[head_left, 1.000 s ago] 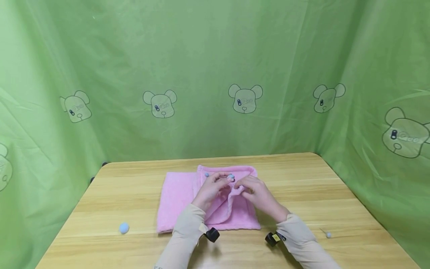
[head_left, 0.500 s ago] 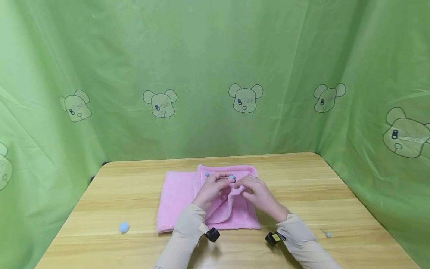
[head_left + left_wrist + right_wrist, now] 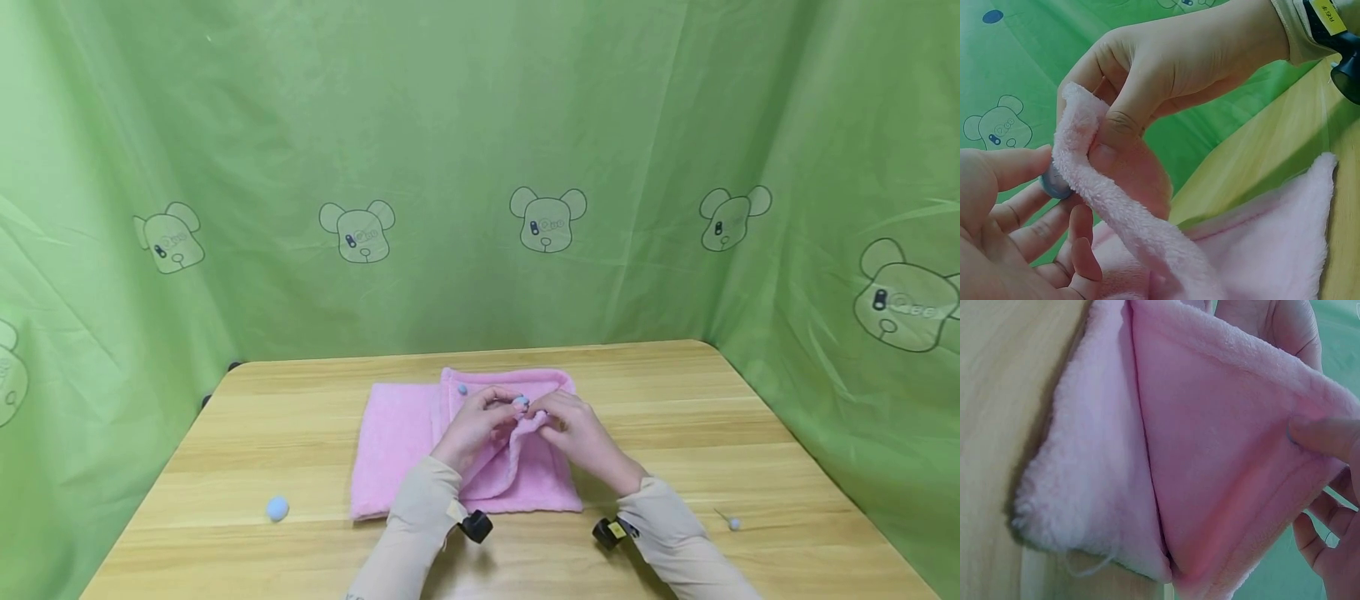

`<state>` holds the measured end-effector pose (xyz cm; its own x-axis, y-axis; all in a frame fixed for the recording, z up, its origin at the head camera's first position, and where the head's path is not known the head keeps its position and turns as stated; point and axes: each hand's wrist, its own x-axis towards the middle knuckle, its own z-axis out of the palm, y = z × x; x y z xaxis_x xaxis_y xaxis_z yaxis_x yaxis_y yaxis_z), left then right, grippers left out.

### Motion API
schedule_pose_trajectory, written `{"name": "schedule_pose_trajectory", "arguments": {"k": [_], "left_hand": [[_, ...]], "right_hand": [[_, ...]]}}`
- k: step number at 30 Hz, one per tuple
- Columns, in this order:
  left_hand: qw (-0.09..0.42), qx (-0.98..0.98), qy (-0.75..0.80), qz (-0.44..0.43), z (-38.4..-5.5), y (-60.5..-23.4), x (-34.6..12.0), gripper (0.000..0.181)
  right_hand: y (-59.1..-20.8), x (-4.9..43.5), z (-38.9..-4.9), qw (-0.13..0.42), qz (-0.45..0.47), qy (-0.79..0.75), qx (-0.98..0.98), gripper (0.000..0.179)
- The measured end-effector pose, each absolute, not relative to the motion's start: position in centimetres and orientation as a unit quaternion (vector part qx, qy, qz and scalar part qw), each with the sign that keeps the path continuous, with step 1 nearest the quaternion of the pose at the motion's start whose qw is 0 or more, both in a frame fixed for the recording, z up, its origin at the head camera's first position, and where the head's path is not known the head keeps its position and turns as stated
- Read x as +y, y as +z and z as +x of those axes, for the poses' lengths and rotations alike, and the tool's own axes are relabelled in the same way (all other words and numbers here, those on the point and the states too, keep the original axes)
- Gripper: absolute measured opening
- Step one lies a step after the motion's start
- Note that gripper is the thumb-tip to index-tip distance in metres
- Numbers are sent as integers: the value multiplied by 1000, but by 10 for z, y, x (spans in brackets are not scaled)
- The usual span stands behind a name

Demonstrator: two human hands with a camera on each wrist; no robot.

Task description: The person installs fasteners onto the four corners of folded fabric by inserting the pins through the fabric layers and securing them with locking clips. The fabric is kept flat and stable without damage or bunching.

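The green curtain point(image 3: 450, 108) hangs on three sides of the table point(image 3: 300, 450), likely to screen the workspace; the pink cloth point(image 3: 393, 442) lies folded near the middle of the tabletop, with one flap lifted off the layers beneath, seemingly so that fingers can reach both its faces; the right hand point(image 3: 585, 429) pinches that flap by its edge, thumb on one face and fingers behind, which probably keeps the soft edge steady; the left hand point(image 3: 472, 425) faces it, pinching the blue round piece point(image 3: 1057, 183) between thumb and fingers right at the edge; whether the piece is fastened to the fabric I cannot tell; the blue disc point(image 3: 277, 508) rests on the wood well to the left, perhaps set aside from the work; the stemmed blue bead point(image 3: 734, 524) lies well to the right, apart from everything; the small blue dot point(image 3: 462, 389) sits on the cloth's far part, its fixing too small to make out.
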<state>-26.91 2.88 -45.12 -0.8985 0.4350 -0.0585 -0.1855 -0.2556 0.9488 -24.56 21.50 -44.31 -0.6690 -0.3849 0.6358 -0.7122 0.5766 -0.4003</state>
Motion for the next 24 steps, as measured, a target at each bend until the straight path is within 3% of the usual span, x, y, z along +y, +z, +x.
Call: {"name": "schedule_pose_trajectory", "arguments": {"k": [10, 18, 20, 24], "left_hand": [[202, 580, 782, 104, -266, -447, 29, 25], [207, 588, 776, 93, -258, -435, 25, 48], [183, 626, 752, 96, -254, -431, 22, 52], [107, 748, 641, 135, -245, -425, 19, 43]], "right_hand": [[-443, 216, -246, 255, 306, 330, -856, 23], [-441, 218, -247, 258, 293, 330, -859, 25], [-441, 219, -247, 256, 288, 332, -861, 25], [-438, 220, -246, 249, 283, 338, -863, 27]]}}
